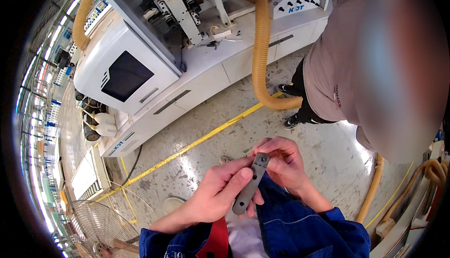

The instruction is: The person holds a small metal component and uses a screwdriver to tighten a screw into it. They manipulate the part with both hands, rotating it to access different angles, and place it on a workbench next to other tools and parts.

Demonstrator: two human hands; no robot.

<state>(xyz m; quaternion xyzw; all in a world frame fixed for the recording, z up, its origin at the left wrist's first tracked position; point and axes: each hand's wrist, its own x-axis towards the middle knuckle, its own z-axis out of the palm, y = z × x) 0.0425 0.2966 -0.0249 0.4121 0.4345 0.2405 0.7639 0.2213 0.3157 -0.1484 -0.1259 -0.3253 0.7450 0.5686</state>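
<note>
the grey bar point(248, 190) slants away to your right, your left fingers point(240, 177) pinching its middle, right fingers point(277, 164) its far end.

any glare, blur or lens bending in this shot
In the head view, white glare streaks the floor; also in the head view, the white machine base bows, a smooth blur hides the co-worker's upper part, yet the grey bar looks clear.

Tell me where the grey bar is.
In the head view, the grey bar is below centre, slightly right, held by the left hand and the right hand.
</note>
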